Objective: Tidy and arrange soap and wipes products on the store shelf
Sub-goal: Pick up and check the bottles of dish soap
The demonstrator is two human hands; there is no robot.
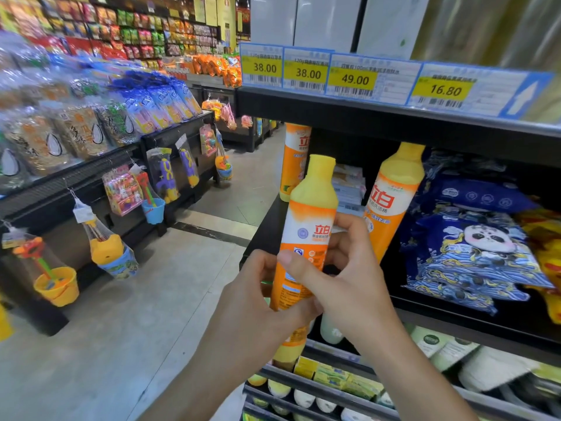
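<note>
Both hands on one orange bottle (306,238) w/ yellow cap, held in the air just in front of the shelf (394,302) edge, at its left end. Left hand (258,293) wraps the lower body from the left, fingers curled round it; right hand (343,268) pinches the mid label from the right, thumb across the front, fingers behind. So both grips are closed on the bottle, neither loose. Long axis near upright, cap up, top tilted slightly right twd the shelf. Base is hidden behind the left hand; another yellow-orange bit shows below the hands, can't tell if it's this bottle's base or a separate item on the lower shelf. Key relation: open shelf space lies up-right and farther from the grip, btwn the far-left bottle (296,159) standing at the back corner and the leaning bottle (394,199) to the right, which tips right against blue wipes packs (473,247). Small boxes (349,183) sit at the back of that gap. Right hand is nearer the shelf, left is on the aisle side. Judgement: next move prob needs the bottle pushed fwd and right into the gap w/ axis kept vertical, base down first; risk is knocking the leaning bottle further over. Price tags (355,77) run along the shelf above.
</note>
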